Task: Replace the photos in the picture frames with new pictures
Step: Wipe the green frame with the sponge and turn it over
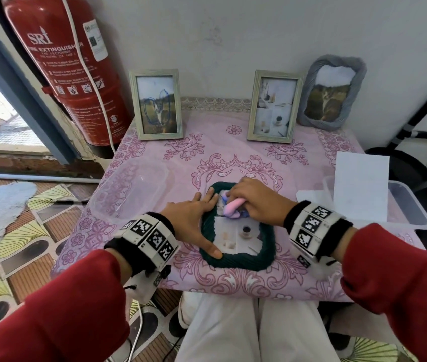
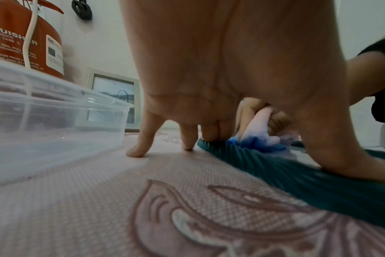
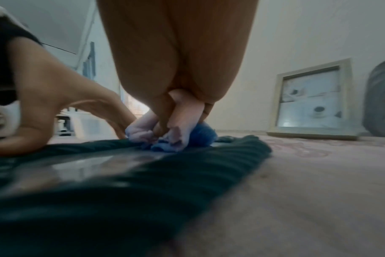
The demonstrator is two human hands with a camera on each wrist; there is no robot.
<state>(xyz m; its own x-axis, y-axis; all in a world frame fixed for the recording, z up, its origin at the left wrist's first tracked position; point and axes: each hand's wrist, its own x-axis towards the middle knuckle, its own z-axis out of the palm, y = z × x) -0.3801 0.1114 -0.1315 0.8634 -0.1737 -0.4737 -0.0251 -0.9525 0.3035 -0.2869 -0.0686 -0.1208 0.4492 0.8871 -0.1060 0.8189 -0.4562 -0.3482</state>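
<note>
Head view: red sleeves (image 1: 50, 309) nearest. Dark green ribbed fabric-wrapped picture frame (image 1: 235, 262) lies flat, glass up, on the pink floral tablecloth (image 1: 155, 163). Left hand (image 1: 194, 220) is flat, fingers straight, pinning the frame's left edge, likely to stop sliding. Right hand (image 1: 256, 202) is curled round a bunched pink-and-blue cloth (image 1: 233, 209) on the frame's far end, probably wiping.

Left wrist view: clear plastic tub (image 2: 44, 121) left of frame.

Right wrist view: glass glossy, ribs soft.

four picture frames (image 1: 237, 228) (image 1: 156, 104) (image 1: 273, 105) (image 1: 331, 91), two clear plastic tubs (image 1: 128, 189) (image 1: 408, 205), one cloth (image 1: 233, 206), one fire extinguisher (image 1: 63, 64).
</note>
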